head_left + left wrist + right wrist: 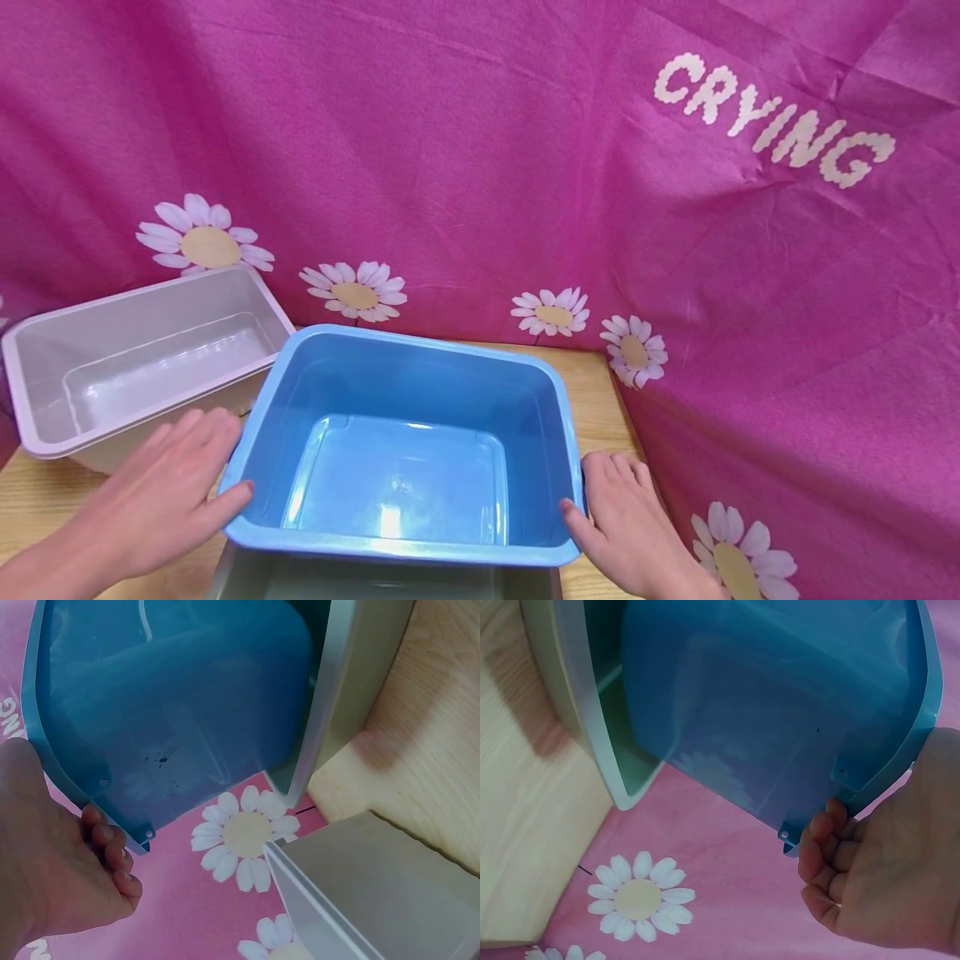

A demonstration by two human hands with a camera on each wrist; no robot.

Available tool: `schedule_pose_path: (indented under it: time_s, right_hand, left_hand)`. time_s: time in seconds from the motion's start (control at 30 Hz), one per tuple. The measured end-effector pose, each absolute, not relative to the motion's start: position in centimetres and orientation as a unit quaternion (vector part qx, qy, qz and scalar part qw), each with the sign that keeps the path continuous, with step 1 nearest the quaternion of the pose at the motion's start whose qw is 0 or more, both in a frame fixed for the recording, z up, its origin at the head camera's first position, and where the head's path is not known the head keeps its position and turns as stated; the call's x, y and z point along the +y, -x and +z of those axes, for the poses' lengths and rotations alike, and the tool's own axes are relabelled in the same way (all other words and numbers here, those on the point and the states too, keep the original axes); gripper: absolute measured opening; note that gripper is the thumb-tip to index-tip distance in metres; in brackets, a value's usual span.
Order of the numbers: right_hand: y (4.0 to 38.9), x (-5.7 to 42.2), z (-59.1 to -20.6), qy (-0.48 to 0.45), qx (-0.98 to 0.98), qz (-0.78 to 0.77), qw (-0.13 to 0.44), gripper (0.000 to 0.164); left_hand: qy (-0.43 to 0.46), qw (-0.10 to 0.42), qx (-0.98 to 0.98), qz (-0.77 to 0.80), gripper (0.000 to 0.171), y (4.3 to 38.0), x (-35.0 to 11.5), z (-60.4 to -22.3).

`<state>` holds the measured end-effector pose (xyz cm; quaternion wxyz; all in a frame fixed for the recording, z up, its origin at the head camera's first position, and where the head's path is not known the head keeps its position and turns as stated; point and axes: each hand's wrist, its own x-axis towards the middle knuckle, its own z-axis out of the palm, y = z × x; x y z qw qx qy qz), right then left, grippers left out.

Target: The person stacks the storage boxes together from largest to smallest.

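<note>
A blue plastic tub (420, 375) is held between both hands. My left hand (176, 492) grips its left rim, thumb on top and fingers curled underneath, as the left wrist view shows. At the opposite side, my right hand (626, 517) holds the right rim the same way. Beneath the blue tub stands a grey-green tub (375, 579), mostly covered by it in the head view. Both wrist views show the blue tub's lower part inside the mouth of the green tub (592, 742), with its upper part and rim sticking out above.
To the left, a pale grey-lilac tub (165, 325) sits on the wooden table (592, 392), close to my left hand. A magenta cloth (465, 167) with white daisies and the word "CRYING" hangs behind the table and along its right side.
</note>
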<state>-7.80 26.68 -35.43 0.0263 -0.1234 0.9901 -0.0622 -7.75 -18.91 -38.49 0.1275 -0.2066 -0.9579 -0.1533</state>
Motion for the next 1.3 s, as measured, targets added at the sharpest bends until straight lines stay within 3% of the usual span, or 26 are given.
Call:
schedule_pose_path:
  time_s: [0.2, 0.5, 0.8, 1.03, 1.3]
  right_hand:
    - [7.7, 26.8, -36.4, 0.126, 0.989, -0.074, 0.031, 0.032]
    - [7.8, 26.7, -37.4, 0.106, 0.989, -0.077, 0.063, 0.038]
    - [7.9, 26.7, -38.9, 0.117, 0.99, -0.055, 0.051, 0.034]
    - [7.8, 26.8, -39.7, 0.139, 0.987, -0.06, 0.045, 0.027]
    - [7.9, 26.8, -40.5, 0.145, 0.987, -0.053, 0.047, 0.028]
  left_hand:
    - [0.199, 0.092, -0.964, -0.149, 0.036, 7.8, -18.8, -38.8]
    - [0.205, 0.107, -0.961, -0.15, 0.036, 7.7, -18.7, -39.9]
    - [0.195, 0.093, -0.964, -0.157, 0.034, 7.7, -18.6, -41.2]
    - [0.215, 0.151, -0.951, -0.161, 0.032, 7.6, -18.8, -42.4]
    - [0.213, 0.151, -0.951, -0.167, 0.032, 7.4, -18.8, -43.1]
